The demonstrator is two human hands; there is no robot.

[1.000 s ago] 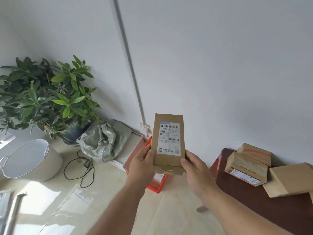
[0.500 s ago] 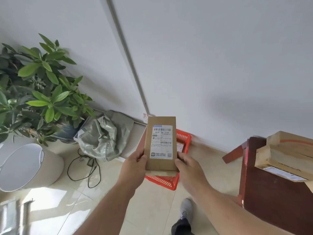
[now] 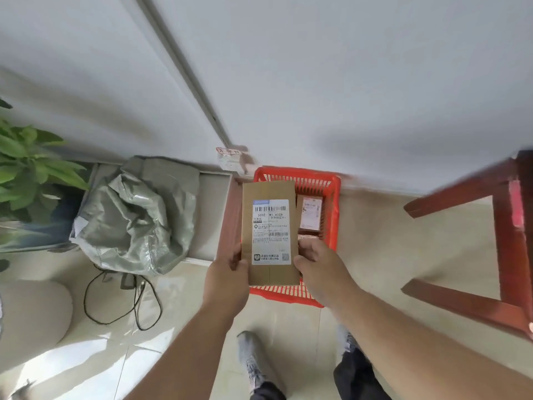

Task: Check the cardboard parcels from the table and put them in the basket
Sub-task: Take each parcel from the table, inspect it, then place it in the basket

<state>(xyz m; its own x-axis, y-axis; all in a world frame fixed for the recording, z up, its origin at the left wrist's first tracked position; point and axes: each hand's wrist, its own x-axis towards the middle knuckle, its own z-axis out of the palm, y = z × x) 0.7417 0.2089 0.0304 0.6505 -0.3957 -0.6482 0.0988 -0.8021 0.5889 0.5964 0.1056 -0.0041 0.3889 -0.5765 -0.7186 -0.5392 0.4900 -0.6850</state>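
While both hands hold the parcel over the basket, notes as follows.

Step in hand: judged to be the lowering of the cardboard parcel (image 3: 269, 232) into the red basket (image 3: 334, 203).

Left hand (image 3: 226, 280): grips the parcel's lower left edge, thumb lying on the front face, fingers hidden behind.

Right hand (image 3: 318, 267): pinches the lower right edge, thumb at the front, fingers curled round the side.

Parcel position: held in the air above the basket's left half, label facing up toward the camera, long side running away from the person.

How to do it well: keep the parcel level and bring it down inside the rim before letting go; aim for the free left side, since a smaller parcel (image 3: 310, 212) already lies at the right of the basket. Release both hands together so that it does not tip against the wall of the basket.

Risk: the parcel looks nearly as long as the basket, so an end may catch on the rim.

Parcel look: flat, brown, rectangular, edges crisp, no dents visible. White shipping label (image 3: 270, 231) with barcodes, small print and a QR code at lower right. A faint seam runs below the label.

Basket look: slatted red plastic, standing on the tiled floor against the wall.

Table: only the red-brown table frame (image 3: 507, 235) shows at right, well apart from the basket.
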